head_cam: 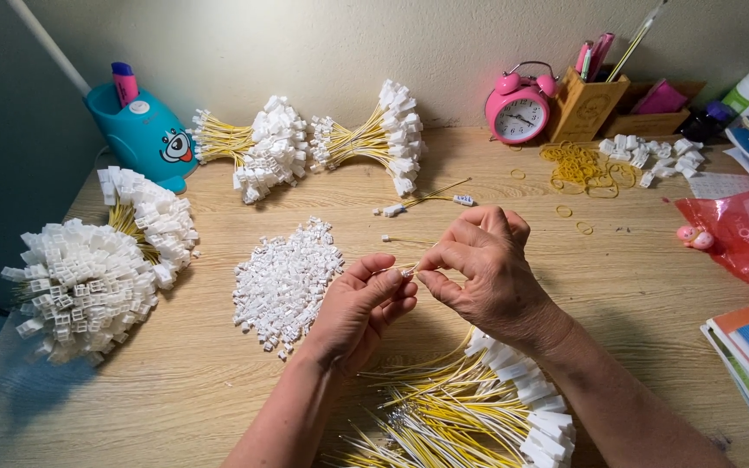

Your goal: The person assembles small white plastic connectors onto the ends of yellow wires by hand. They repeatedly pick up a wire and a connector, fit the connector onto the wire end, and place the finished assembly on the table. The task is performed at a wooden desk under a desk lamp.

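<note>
- Left hand (359, 305), fingers pinched together on a thin yellow wire (406, 269); right hand (478, 269), thumb and forefinger closed on the same wire's tip, where a tiny white part shows; whether that part is a connector housing or a bare terminal, too small to tell.
- Held wire raised above the wooden table (218, 381), between the pile of loose white housings (283, 282) on the left and the heap of yellow wires (470, 407) under the right wrist.
- Likely slip: tip sliding out of the pinch, given so slender a grip point; piece then lost among the loose housings below.
- Likely bend: thin wire end kinking if pushed at an angle.
- Likely snag: right forearm resting on the heap, apt to drag or tangle strands when lifted.
- Finished bundles (88, 277) at far left, rubber bands (578, 165) and pink alarm clock (518, 111) well apart; little risk there.
</note>
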